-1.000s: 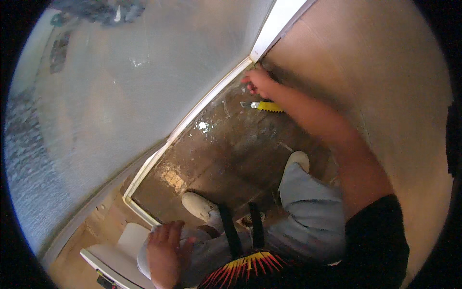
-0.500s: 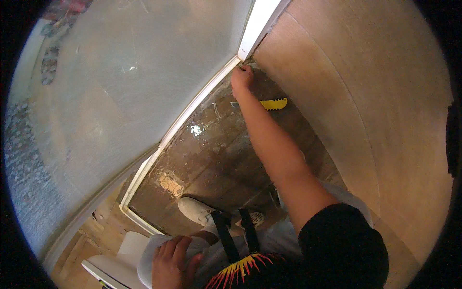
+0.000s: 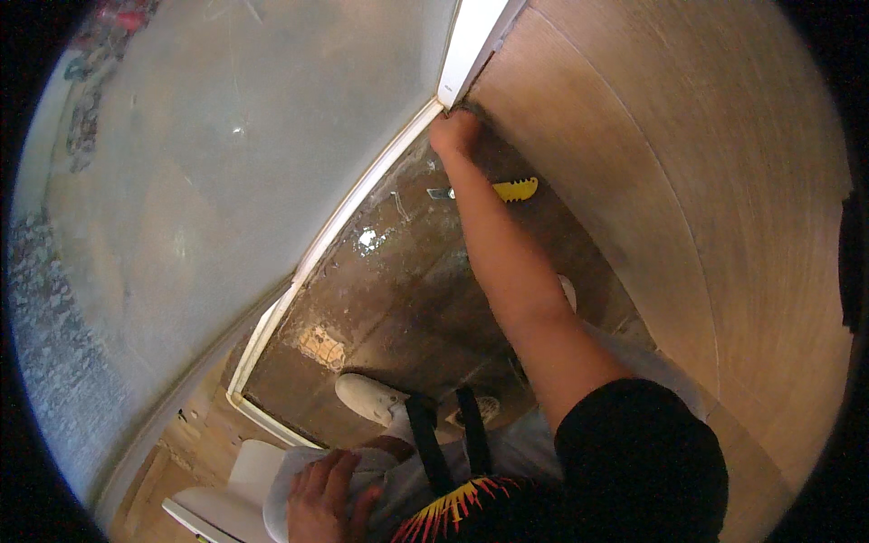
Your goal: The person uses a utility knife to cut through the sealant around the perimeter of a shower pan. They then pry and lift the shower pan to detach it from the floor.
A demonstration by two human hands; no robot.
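Note:
My right arm stretches forward, and my right hand [image 3: 455, 134] is closed low in the far corner, where the white bottom rail [image 3: 367, 193] meets the white upright post [image 3: 471, 50]. Its curled fingers hide whatever they grip. Beneath my right forearm lies a yellow utility knife [image 3: 516, 189]; its blade end sticks out to the left of the arm, and the arm covers its middle. My left hand [image 3: 324, 493] rests on my grey-clad left knee with fingers stretched and loosely spread, holding nothing.
A frosted glass panel [image 3: 253, 136] stands along the rail on the left. Brown tiled wall [image 3: 652, 163] rises on the right. The wet, dirty floor [image 3: 407, 290] has a pale broken patch [image 3: 321, 347] near my left shoe [image 3: 369, 398]. A white rounded fixture [image 3: 231, 498] stands lower left.
My right hand has turned slightly and pressed closer to the corner under the post. The view has shifted a little. My left hand stays on my knee, and the knife lies where it was.

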